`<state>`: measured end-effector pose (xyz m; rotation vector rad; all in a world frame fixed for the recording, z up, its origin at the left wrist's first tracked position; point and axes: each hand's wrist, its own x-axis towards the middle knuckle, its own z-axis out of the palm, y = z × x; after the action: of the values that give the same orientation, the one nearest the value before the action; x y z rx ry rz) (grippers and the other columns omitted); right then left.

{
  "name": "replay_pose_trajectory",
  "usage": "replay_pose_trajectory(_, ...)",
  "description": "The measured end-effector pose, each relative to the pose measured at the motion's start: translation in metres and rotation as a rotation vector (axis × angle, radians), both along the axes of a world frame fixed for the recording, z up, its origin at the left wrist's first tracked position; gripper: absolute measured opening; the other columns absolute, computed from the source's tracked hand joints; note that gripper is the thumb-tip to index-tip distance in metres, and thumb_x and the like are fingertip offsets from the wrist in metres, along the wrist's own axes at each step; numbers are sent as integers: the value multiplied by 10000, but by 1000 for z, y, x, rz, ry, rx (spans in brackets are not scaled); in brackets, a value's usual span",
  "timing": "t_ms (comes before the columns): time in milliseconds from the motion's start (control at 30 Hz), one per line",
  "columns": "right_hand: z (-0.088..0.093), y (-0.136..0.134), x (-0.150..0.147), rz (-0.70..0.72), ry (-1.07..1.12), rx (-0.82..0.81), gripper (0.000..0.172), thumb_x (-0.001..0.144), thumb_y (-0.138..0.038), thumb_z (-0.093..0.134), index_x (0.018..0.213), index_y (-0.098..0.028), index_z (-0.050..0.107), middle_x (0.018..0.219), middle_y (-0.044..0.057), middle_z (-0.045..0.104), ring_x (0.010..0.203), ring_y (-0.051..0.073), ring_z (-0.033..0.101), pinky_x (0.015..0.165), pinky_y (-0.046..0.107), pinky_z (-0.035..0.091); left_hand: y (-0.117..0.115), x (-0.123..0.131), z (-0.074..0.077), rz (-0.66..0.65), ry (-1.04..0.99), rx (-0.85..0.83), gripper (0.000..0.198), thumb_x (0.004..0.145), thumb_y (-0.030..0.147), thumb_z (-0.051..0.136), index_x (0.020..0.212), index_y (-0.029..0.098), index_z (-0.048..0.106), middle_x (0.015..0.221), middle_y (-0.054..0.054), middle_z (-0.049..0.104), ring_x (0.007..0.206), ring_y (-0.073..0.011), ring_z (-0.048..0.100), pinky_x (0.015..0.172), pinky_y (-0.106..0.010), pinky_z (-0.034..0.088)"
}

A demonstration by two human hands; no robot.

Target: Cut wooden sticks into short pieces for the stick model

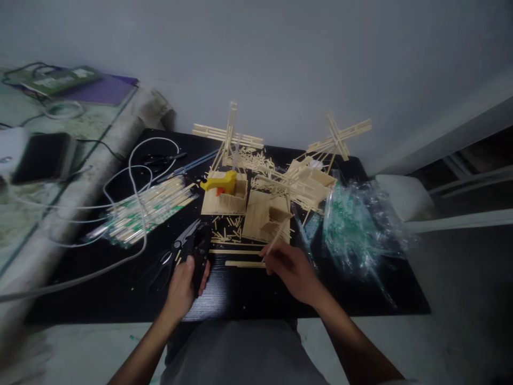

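- Counter [248,299]: black top; its near edge runs just past my wrists, its right edge ends beyond the plastic wrappers. The bare strip along the near side, between and around my hands, is the only open room.
- My left hand [183,289]: closed around black cutters [199,255], which stand tilted, tip pointing away from me.
- Scissors [176,251]: lying flat just left of the cutters.
- My right hand [290,270]: fingers pinched on a thin, pale wooden stick [276,240] slanting up toward the models.
- Loose sticks [240,256]: two long ones lying flat between my hands; short offcuts scattered beyond them.
- Stick models [266,216]: flat square bases with small boxes; two carry crossed blades standing upright near the wall.
- Yellow glue gun [221,183]: resting on the left model.
- Bundle of wrapped sticks [148,211]: far left, white cable [136,182] looped over it.
- Crumpled plastic wrappers [360,230]: right side, crowding that edge.
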<state>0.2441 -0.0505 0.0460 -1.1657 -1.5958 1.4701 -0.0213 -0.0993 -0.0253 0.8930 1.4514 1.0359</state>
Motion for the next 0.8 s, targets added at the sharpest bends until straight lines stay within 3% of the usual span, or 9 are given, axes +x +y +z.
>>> replay_pose_trajectory(167, -3, -3, -6, 110, 313, -98, 229, 1028, -390, 630, 1020, -196, 752, 933, 67, 765, 845, 173, 709, 773, 296, 553, 3, 1, 2, 2, -84, -57, 790, 855, 886, 392, 668, 161, 647, 465, -22, 538, 379, -133, 469, 384, -255, 370)
replay_pose_trajectory(300, -2, -3, -11, 192, 404, -210, 234, 1033, -358, 624, 1031, -201, 798, 1010, 85, 788, 923, 190, 743, 816, 309, 578, 5, 1, 14, -70, -107, -125, 795, 860, 889, 362, 690, 168, 650, 501, -17, 541, 404, -146, 488, 403, -270, 410)
replay_pose_trajectory(433, -3, -6, -14, 206, 452, -242, 227, 1015, -343, 644, 1012, -179, 801, 1018, 89, 771, 901, 192, 751, 813, 315, 583, 5, -4, 35, -282, 165, -9, 692, 988, 736, 341, 795, 172, 694, 632, -34, 612, 548, -176, 576, 535, -290, 472)
replay_pose_trajectory(533, -6, -9, -20, 135, 440, -269, 176, 950, -351, 735, 968, -176, 744, 921, 52, 741, 730, 141, 707, 674, 263, 553, 7, -7, 52, -455, 448, 142, 551, 1039, 602, 389, 812, 196, 684, 714, -27, 650, 660, -191, 618, 650, -307, 483)
replay_pose_trajectory(633, -7, -11, -27, 19, 377, -304, 229, 919, -383, 765, 914, -189, 644, 873, 27, 722, 605, 102, 627, 536, 217, 460, 10, -7, 66, -506, 610, 237, 436, 1049, 525, 429, 900, 212, 694, 883, -42, 718, 839, -220, 687, 779, -330, 513)
replay_pose_trajectory(800, -8, -12, -33, -67, 327, -276, 259, 944, -431, 714, 999, -215, 582, 760, -21, 677, 510, 73, 460, 481, 206, 345, 12, -2, 73, -502, 716, 314, 392, 1046, 511, 437, 1072, 220, 698, 1038, -66, 736, 952, -247, 717, 844, -365, 550)
